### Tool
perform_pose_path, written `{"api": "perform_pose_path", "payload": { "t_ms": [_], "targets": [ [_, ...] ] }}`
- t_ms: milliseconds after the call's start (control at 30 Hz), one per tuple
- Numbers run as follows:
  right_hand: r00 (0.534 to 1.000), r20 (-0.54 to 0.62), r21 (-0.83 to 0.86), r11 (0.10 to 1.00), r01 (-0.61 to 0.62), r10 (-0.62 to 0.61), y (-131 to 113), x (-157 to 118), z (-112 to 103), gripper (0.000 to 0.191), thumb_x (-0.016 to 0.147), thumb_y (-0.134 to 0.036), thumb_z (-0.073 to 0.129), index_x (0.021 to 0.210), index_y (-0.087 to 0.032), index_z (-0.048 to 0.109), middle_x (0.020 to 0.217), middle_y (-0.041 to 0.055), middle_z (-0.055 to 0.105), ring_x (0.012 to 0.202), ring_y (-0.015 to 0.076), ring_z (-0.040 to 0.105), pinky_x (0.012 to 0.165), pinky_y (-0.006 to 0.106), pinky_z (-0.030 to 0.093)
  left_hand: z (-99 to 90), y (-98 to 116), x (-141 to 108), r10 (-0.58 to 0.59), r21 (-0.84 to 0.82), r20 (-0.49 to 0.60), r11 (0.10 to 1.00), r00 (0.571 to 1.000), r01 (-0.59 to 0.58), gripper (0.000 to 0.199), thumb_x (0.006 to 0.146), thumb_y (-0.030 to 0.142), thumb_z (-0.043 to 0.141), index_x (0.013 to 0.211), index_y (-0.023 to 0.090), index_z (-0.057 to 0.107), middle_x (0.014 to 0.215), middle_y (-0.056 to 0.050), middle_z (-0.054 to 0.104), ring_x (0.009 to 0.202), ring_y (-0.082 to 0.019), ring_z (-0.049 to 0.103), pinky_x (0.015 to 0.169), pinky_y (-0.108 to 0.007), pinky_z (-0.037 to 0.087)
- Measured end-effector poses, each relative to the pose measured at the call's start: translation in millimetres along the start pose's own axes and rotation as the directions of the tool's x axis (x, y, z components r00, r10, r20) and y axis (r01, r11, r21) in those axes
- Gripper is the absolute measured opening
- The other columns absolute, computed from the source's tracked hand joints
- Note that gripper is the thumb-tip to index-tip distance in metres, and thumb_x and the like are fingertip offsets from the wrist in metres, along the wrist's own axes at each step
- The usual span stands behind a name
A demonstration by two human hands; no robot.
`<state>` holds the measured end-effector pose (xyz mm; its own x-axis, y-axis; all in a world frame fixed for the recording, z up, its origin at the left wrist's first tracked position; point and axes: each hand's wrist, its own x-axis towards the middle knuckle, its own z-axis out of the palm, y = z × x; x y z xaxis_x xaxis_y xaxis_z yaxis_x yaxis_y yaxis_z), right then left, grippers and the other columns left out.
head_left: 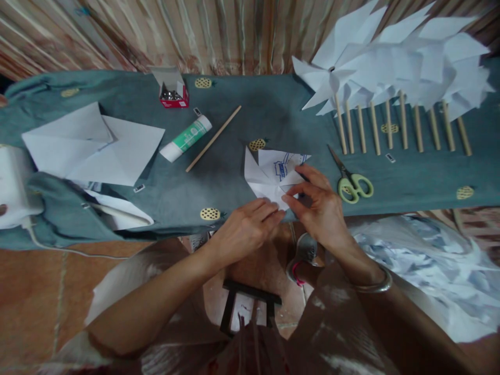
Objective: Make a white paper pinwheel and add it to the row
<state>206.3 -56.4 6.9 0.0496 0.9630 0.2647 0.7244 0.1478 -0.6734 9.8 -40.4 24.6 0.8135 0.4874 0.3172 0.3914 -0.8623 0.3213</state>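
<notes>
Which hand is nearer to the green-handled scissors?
The right: the right hand is just left of the green-handled scissors in the picture, while the left hand is farther off, beyond the right.

Left hand [248, 228] and right hand [321, 207] on folded white paper [269, 179], scissors [350, 178] near the right.

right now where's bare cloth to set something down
Between the wooden stick and paper pinwheels, beyond the folded paper; also right of the green-handled scissors, below the pinwheel sticks. Crowded: upper right, under pinwheels, and the left end, under white sheets.
</notes>
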Motion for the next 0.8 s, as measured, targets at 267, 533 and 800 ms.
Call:
{"api": "perform_pose_path", "payload": {
  "t_ms": [267, 533, 800],
  "targets": [
    [1.000, 0.000, -0.028, 0.999, 0.030, -0.030, 1.5, -2.5, 0.7, 0.006, 0.085, -0.027, 0.067, 0.081, -0.023, 0.067, 0.135, 0.0095, 0.062, 0.134, 0.0309, 0.050, 0.113, 0.056, 0.041, -0.8, 0.2, 0.8, -0.005, 0.005, 0.016, 1.000, 1.000, 0.004, 0.024, 0.099, 0.014, 0.043, 0.108, 0.009, 0.064, 0.101, -0.010, 0.069, 0.095, -0.020, 0.063, 0.084, -0.034, 0.060],
    [0.983, -0.007, -0.124, 0.976, 0.179, -0.182, -5.1, -6.3, 0.2, 0.011, 0.092, -0.025, 0.058, 0.097, -0.023, 0.067, 0.149, 0.0085, 0.048, 0.145, 0.0307, 0.036, 0.118, 0.055, 0.035, 0.4, 0.5, 0.4, -0.012, 0.022, 0.053, 1.000, 0.999, 0.011, 0.021, 0.098, 0.015, 0.045, 0.109, 0.008, 0.063, 0.102, -0.010, 0.068, 0.095, -0.020, 0.063, 0.084, -0.033, 0.059],
    [0.984, 0.069, -0.091, 0.981, 0.169, -0.163, -9.9, -9.7, 1.0, 0.030, 0.096, -0.023, 0.049, 0.115, -0.037, 0.067, 0.158, -0.0063, 0.035, 0.151, 0.0305, 0.024, 0.120, 0.057, 0.032, 1.4, -0.6, -0.4, 0.000, 0.016, 0.047, 1.000, 0.999, -0.001, 0.019, 0.096, 0.014, 0.048, 0.107, 0.008, 0.063, 0.101, -0.009, 0.068, 0.095, -0.021, 0.062, 0.083, -0.034, 0.059]
  ]
}}
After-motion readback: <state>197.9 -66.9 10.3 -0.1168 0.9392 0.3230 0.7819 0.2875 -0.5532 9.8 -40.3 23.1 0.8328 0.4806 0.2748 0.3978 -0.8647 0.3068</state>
